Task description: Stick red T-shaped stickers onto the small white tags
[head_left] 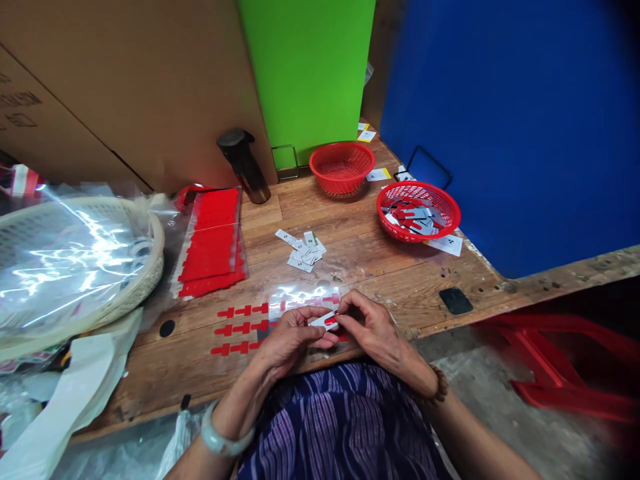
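My left hand (293,337) and my right hand (369,325) meet at the near edge of the wooden table (350,267). Both pinch a small white card with a red piece on it (326,321). Under my hands lie rows of small red plastic pieces (240,329) and a clear plastic bag (300,297). A loose pile of small white cards (303,252) lies further out on the table. A pale bangle sits on my left wrist, a bead bracelet on my right.
A red basket holding finished cards (419,211) stands at the right, another red basket (342,167) behind it. Packs of red strips (213,243) and a cream basket under plastic film (75,257) lie left. A black bottle (243,163) and cardboard stand behind. A red stool (560,360) is right.
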The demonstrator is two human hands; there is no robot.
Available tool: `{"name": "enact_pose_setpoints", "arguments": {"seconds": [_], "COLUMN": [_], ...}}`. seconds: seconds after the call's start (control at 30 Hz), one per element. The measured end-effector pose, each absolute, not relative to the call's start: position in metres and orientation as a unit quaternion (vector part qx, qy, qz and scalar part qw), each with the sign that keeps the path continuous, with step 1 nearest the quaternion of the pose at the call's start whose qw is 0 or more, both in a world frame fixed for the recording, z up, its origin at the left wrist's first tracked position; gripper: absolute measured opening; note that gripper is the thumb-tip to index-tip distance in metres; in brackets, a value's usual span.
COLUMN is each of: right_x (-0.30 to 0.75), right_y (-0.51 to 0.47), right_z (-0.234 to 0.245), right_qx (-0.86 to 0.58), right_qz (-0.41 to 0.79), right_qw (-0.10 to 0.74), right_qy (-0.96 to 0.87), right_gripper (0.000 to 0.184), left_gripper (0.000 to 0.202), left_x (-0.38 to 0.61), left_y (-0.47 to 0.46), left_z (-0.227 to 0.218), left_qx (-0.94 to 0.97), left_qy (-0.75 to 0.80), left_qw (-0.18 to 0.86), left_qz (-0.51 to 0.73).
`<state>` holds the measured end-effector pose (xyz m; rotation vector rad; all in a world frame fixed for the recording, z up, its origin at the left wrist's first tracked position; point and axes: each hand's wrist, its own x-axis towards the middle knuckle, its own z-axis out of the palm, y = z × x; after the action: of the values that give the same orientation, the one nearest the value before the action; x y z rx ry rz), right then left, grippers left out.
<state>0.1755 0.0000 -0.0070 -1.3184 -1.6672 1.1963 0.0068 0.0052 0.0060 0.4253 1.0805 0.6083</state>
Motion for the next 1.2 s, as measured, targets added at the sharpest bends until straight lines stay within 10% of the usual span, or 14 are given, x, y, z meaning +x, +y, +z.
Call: {"name": "enact_pose_setpoints", "arguments": {"seconds": [1.2], "right_x": [0.165], "right_y": [-0.007], "right_z": [-0.012], "right_qx": [-0.543], "right_qz": [0.470], "right_qw": [0.357], "right_qy": [-0.598], "right_gripper": [0.009], "left_gripper": [0.032], "left_x": [0.009], "left_y": [0.000], "left_z": [-0.010], "left_qx": [0.269], "left_qy": [0.531], "left_qw": [0.727], "left_qz": [0.341]}}
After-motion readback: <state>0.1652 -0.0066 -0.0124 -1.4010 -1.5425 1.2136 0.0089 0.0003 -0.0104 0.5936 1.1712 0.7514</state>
